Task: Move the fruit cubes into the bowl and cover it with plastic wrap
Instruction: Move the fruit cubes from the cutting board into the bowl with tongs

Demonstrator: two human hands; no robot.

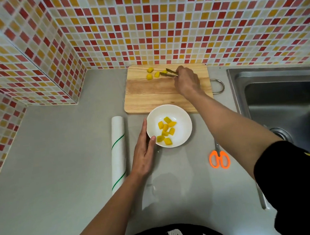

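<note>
Four fruit cubes (154, 73) sit at the far end of the cutting board (149, 97), and your right hand (186, 80) is gripping the tongs (169, 72), tips closing around the nearest cube. More cubes already lie in the white bowl (184, 131), just in front of the board. Your left hand (144, 151) rests flat against the bowl's side, fingers straight. Plastic wrap roll (117, 153) lies just left of that hand; orange scissors (219, 158) sit right of the bowl, the sink (278, 96) beyond them.
</note>
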